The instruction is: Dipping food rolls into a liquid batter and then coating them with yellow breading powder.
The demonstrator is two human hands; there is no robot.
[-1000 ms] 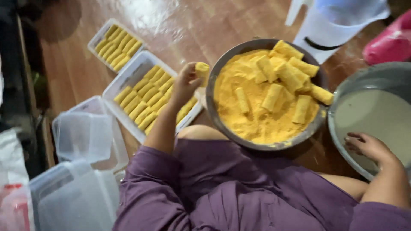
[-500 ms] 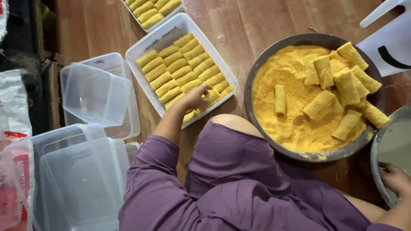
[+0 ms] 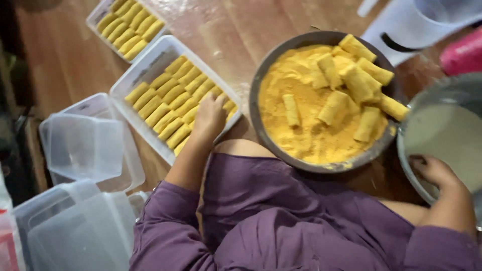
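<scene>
My left hand (image 3: 210, 116) lies palm down on the near corner of a white rectangular tray (image 3: 145, 65) packed with rows of yellow crumb-coated rolls (image 3: 165, 98); its fingers press on the rolls and whatever is under them is hidden. My right hand (image 3: 436, 173) rests on the rim of a grey basin (image 3: 409, 150) holding pale batter. Between them sits a round dark bowl (image 3: 261, 80) of yellow crumbs with several coated rolls (image 3: 346, 95) in it.
A second filled tray (image 3: 128, 25) lies at the top left. Empty clear plastic containers (image 3: 85, 145) and lids are stacked at the left. A white plastic stool (image 3: 411, 25) and a pink object (image 3: 462, 52) stand at the top right. The floor is brown wood.
My left hand carried a roll from the bowl's rim to the tray and now presses down on the near rows. My right hand stayed on the basin.
</scene>
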